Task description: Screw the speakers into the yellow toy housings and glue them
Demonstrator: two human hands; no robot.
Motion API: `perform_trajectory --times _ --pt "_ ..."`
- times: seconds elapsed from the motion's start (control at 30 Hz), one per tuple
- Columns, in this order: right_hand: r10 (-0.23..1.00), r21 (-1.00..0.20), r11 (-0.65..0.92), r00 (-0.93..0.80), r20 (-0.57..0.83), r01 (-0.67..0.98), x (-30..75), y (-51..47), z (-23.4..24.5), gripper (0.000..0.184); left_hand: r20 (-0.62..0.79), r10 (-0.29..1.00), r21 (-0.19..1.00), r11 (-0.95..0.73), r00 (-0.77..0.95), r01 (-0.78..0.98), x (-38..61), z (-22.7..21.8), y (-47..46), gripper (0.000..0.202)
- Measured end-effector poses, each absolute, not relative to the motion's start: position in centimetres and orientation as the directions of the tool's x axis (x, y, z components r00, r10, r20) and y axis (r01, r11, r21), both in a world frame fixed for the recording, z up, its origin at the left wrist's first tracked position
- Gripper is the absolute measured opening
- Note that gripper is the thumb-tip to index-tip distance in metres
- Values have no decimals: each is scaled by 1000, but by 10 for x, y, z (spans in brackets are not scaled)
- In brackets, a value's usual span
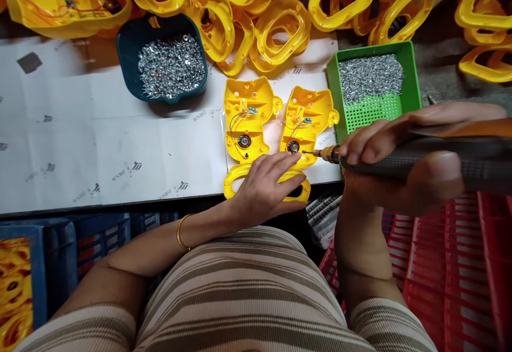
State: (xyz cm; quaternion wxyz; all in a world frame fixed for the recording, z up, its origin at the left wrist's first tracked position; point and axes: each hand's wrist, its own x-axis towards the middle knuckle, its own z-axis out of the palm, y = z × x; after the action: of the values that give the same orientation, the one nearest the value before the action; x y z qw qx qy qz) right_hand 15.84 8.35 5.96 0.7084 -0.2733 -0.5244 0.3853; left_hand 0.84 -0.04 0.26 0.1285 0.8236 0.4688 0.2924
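striped shirt [240, 293]; right hand [394, 133] gripping screwdriver [404, 159]; "zhen" sheet [140, 133]

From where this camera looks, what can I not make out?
In the head view:
Driver: rear cut off by right edge.
Bit tip: contact too small to judge.
Lower ring: partly hidden by left hand.
Pieces in green bin: too small to count.
Blue crate: cut off by left edge.

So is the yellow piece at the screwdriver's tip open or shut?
Open: the inside of the yellow piece faces up, showing its small green board and round dark part, with no lid over them.
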Motion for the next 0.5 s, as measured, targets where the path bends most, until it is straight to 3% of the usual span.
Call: perform_trajectory --times 0.1,0.23,0.4,0.5 --pt "900 -867 435 79 430 -243 165 72 81 21 397 888 493 -419 232 762 6 9 5 28" --pt "970 -950 236 -8 243 -205 170 59 99 25 312 913 489 -390 261 780 3 12 12 32" --pt "929 -892 347 -24 369 -290 169 64 85 40 320 904 541 -419 282 729 2 8 14 21" --pt "931 -915 317 -104 351 -252 169 67 84 36 319 909 574 -410 268 709 1 5 14 20"
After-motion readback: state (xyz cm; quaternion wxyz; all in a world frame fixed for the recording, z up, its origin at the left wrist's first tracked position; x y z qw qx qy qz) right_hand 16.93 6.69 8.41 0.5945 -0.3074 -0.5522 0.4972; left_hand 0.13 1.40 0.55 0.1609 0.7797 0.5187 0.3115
